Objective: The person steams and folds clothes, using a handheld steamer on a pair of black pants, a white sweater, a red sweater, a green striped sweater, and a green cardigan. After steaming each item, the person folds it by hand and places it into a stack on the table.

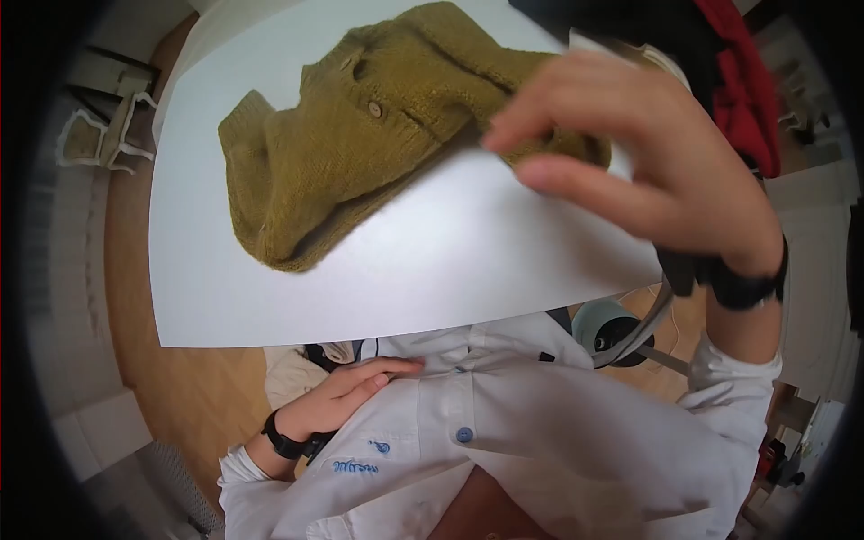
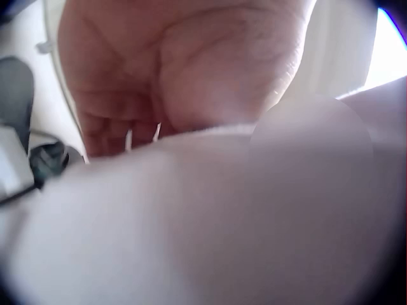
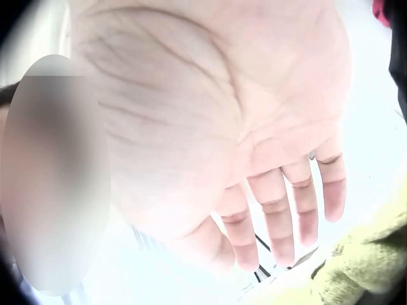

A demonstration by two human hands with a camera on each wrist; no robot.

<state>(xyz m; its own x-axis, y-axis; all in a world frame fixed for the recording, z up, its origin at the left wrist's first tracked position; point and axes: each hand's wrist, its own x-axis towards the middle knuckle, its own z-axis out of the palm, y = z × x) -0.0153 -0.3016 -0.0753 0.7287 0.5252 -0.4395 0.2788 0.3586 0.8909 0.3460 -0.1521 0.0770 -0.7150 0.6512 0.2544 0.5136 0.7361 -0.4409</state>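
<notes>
An olive-green knitted garment [image 1: 333, 166] with a round button lies crumpled on the white table. My right hand [image 1: 630, 148] is raised over the table at the garment's right end, thumb and fingers apart, and overlaps it in the head view. In the right wrist view the palm [image 3: 222, 127] is bare and the fingers are spread, with a fuzzy yellow-green edge of the garment below right. Against the front of the white shirt [image 1: 405, 432] rests my left hand [image 1: 337, 396], fingers extended. Its palm [image 2: 184, 63] holds nothing in the left wrist view.
The white tabletop [image 1: 432, 288] reaches close to the person's body. Red cloth [image 1: 742, 85] and dark cloth hang at the far right. Beneath the table's right front edge are a pale round bin [image 1: 605, 326] and a chair's curved arm. A white-framed chair [image 1: 106, 135] stands at the far left.
</notes>
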